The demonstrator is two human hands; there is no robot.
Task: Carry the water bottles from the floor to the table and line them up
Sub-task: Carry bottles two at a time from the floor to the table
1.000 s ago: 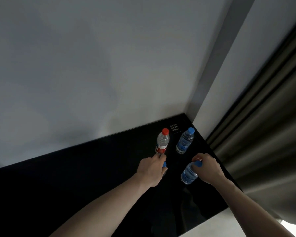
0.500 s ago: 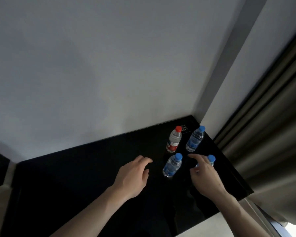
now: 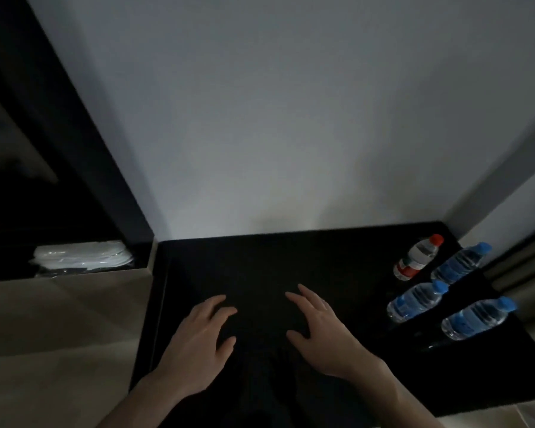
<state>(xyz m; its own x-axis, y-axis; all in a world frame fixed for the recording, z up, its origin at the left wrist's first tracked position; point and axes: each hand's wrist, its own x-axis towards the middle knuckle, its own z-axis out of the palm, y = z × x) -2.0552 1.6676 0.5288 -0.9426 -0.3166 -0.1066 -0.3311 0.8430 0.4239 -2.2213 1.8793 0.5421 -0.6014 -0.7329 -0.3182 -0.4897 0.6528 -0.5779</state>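
Observation:
Several water bottles stand upright on the black table (image 3: 260, 261) at its right end. A red-capped bottle (image 3: 417, 257) is at the back, with a blue-capped bottle (image 3: 459, 263) to its right. Two more blue-capped bottles (image 3: 416, 301) (image 3: 476, 319) stand in front of them. My left hand (image 3: 198, 341) and my right hand (image 3: 318, 329) hover over the middle of the table with fingers spread, holding nothing, well left of the bottles.
A grey wall rises behind the table. A dark cabinet (image 3: 44, 149) stands at the left, with a white folded item (image 3: 84, 256) on a ledge. Curtains (image 3: 525, 261) hang at the far right. Pale flooring (image 3: 59, 350) lies left of the table.
Both hands have let go of the two front bottles and moved left to the table's middle. The view has swung left, so the bottles now sit at the right edge.

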